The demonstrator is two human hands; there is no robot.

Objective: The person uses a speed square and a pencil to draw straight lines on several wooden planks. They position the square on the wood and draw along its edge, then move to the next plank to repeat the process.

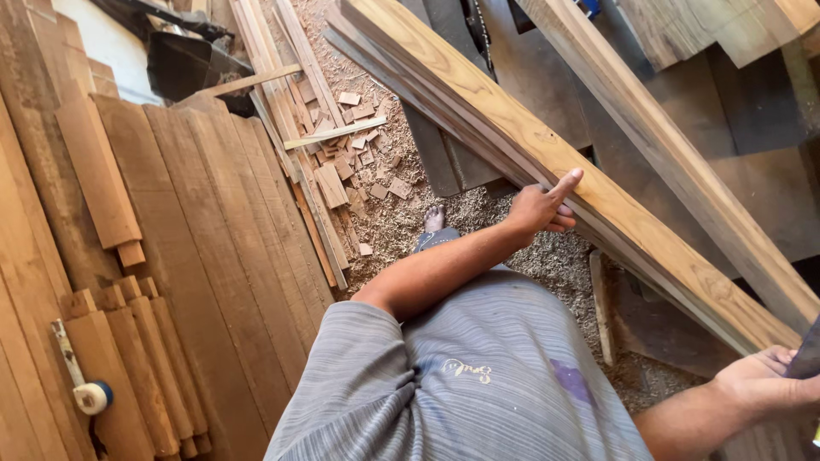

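Note:
A long pale wooden plank [512, 128] runs diagonally from the top middle down to the lower right, lying on thinner boards. My left hand [542, 207] grips its lower edge near the middle, index finger stretched out along the top face and the other fingers curled underneath. My right hand [760, 384] is at the plank's near end in the bottom right corner. Its fingers are closed around a dark flat object [807, 350] that the frame edge cuts off. My grey striped shirt [478, 376] fills the bottom centre.
Reddish boards [213, 213] lie stacked side by side on the left, with a tape measure [90, 397] on them. Small offcuts [359, 145] and sawdust cover the floor around my bare foot [434, 218]. A second long plank [675, 154] lies to the right.

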